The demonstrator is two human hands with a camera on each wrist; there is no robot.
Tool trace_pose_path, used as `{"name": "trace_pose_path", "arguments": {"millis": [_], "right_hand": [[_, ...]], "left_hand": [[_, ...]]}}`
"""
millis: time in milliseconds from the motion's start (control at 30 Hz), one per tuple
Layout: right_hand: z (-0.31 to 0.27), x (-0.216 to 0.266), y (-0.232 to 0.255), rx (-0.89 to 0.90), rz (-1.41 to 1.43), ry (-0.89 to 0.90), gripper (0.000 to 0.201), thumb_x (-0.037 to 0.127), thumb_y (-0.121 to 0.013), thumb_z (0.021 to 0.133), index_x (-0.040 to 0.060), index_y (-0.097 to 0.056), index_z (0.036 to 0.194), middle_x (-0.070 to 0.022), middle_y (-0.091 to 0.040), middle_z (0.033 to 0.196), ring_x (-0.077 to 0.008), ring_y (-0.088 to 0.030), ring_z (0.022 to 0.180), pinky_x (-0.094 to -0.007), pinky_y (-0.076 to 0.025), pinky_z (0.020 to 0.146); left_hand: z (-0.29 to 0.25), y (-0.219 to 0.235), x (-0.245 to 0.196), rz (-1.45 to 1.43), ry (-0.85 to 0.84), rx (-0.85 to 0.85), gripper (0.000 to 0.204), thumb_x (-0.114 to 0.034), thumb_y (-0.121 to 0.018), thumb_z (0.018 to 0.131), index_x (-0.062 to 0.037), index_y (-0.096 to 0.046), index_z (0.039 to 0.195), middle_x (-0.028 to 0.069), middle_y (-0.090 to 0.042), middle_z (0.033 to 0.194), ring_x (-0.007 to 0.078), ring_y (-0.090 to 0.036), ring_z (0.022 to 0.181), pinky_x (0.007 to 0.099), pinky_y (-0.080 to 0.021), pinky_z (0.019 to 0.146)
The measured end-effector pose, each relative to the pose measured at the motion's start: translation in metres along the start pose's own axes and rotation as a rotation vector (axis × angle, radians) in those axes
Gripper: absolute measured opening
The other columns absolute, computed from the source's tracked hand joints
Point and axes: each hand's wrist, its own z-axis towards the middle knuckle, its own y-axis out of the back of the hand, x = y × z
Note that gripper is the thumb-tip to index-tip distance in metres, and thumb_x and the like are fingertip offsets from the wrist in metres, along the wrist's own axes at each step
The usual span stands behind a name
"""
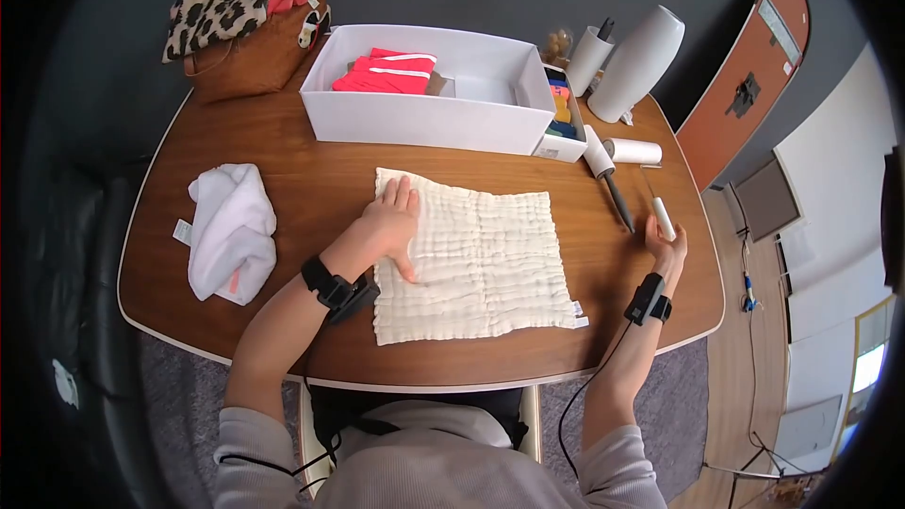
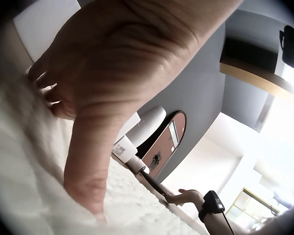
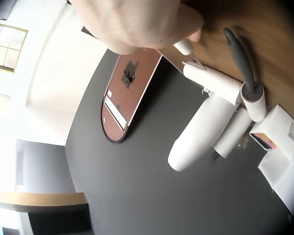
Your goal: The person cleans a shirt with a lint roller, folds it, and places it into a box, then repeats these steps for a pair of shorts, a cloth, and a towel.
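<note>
A cream crinkled muslin cloth [image 1: 485, 254] lies spread on the wooden table, a small white tag at its lower right corner. My left hand [image 1: 388, 226] rests on its left part, fingers straight and thumb spread downward. At the table's right side my right hand [image 1: 667, 253] holds the white handle of a lint roller [image 1: 636, 152], its white roll pointing away from me. In the right wrist view the back of the right hand [image 3: 137, 22] hides most of that handle. Beside it lies a second lint roller [image 1: 598, 153] with a dark grey handle.
A white box [image 1: 424, 123] with folded red fabric [image 1: 388, 73] stands at the back. Next to it are a smaller box [image 1: 563, 147] of coloured items and a white vase [image 1: 636, 64]. A white fluffy cloth [image 1: 231, 231] lies left; a brown bag [image 1: 250, 66] stands behind.
</note>
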Motion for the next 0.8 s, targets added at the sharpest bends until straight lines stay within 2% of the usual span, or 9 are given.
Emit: {"name": "trace_pose_path", "arguments": {"millis": [133,233,333,400,433,533,633,733,800], "right_hand": [[-0.025,-0.011,-0.013,-0.066,-0.081,-0.018,0.045,0.028,-0.051,0.081,-0.0069,-0.045,0.108,-0.0159,-0.053,0.098,-0.0239,-0.052,0.097,-0.0348,-0.046,0.085],[-0.044,-0.035,-0.014,0.229,-0.380,0.219,0.039,0.023,-0.053,0.081,-0.0060,-0.047,0.107,-0.0119,-0.055,0.090,-0.0184,-0.056,0.086,-0.0286,-0.048,0.073],[-0.082,-0.069,-0.023,0.679,-0.975,0.271,0.031,0.019,-0.056,0.081,-0.0050,-0.052,0.100,-0.0069,-0.057,0.080,-0.0138,-0.057,0.073,-0.0239,-0.046,0.062],[-0.123,-0.100,-0.037,0.746,-1.544,0.219,0.028,0.020,-0.057,0.082,-0.0041,-0.056,0.094,-0.0047,-0.059,0.076,-0.0110,-0.056,0.066,-0.0219,-0.044,0.059],[-0.124,-0.113,-0.038,0.776,-1.816,0.268,0.035,0.028,-0.063,0.077,-0.0033,-0.057,0.092,-0.0076,-0.061,0.077,-0.0153,-0.057,0.066,-0.0236,-0.045,0.059],[-0.114,-0.149,-0.035,0.770,-2.227,0.634,0.042,0.031,-0.068,0.072,-0.0034,-0.056,0.094,-0.0124,-0.061,0.077,-0.0235,-0.057,0.067,-0.0288,-0.045,0.061],[-0.092,-0.179,-0.037,0.895,-2.142,1.021,0.047,0.032,-0.070,0.067,-0.0040,-0.056,0.093,-0.0162,-0.060,0.077,-0.0314,-0.057,0.072,-0.0350,-0.045,0.066],[-0.083,-0.190,-0.053,1.066,-2.172,0.663,0.040,0.030,-0.067,0.068,-0.0023,-0.057,0.090,-0.0175,-0.061,0.079,-0.0326,-0.058,0.077,-0.0372,-0.046,0.070],[-0.085,-0.188,-0.061,0.986,-2.336,0.602,0.035,0.028,-0.065,0.068,-0.0005,-0.058,0.088,-0.0183,-0.061,0.080,-0.0328,-0.058,0.078,-0.0369,-0.046,0.071]], "left_hand": [[-0.003,0.004,-0.002,-0.009,0.025,0.039,0.134,-0.056,-0.078,0.038,0.0121,-0.010,0.131,0.0317,-0.001,0.138,0.0400,-0.006,0.130,0.0400,-0.021,0.105],[-0.006,0.004,0.001,-0.048,0.019,0.029,0.133,-0.058,-0.077,0.039,0.0107,-0.009,0.131,0.0302,0.000,0.138,0.0393,-0.005,0.130,0.0397,-0.019,0.105],[-0.009,-0.001,0.006,-0.142,-0.032,-0.032,0.129,-0.058,-0.075,0.043,0.0083,-0.010,0.133,0.0296,0.000,0.139,0.0389,-0.004,0.130,0.0401,-0.018,0.106],[-0.014,-0.002,0.006,-0.188,-0.093,-0.104,0.122,-0.057,-0.073,0.049,0.0066,-0.012,0.133,0.0295,0.000,0.139,0.0385,-0.004,0.131,0.0404,-0.016,0.106],[-0.019,0.000,0.002,-0.197,-0.130,-0.153,0.117,-0.056,-0.072,0.053,0.0059,-0.013,0.133,0.0295,0.000,0.139,0.0382,-0.004,0.131,0.0406,-0.015,0.106],[-0.030,0.008,-0.027,-0.192,-0.288,-0.122,0.096,-0.047,-0.065,0.068,0.0018,-0.016,0.134,0.0269,-0.001,0.140,0.0370,-0.003,0.131,0.0407,-0.011,0.107],[-0.028,-0.009,-0.063,-0.207,-0.479,-0.067,0.069,-0.032,-0.058,0.079,-0.0100,-0.023,0.135,0.0215,-0.001,0.142,0.0352,-0.001,0.132,0.0418,-0.008,0.107],[-0.030,-0.005,-0.081,-0.226,-0.501,0.031,0.058,-0.014,-0.054,0.081,-0.0268,-0.031,0.133,0.0165,0.000,0.144,0.0335,0.001,0.133,0.0450,-0.006,0.107],[-0.032,0.000,-0.079,-0.200,-0.487,0.083,0.061,-0.005,-0.054,0.078,-0.0349,-0.037,0.128,0.0150,0.001,0.144,0.0328,0.002,0.133,0.0472,-0.005,0.106]]}}
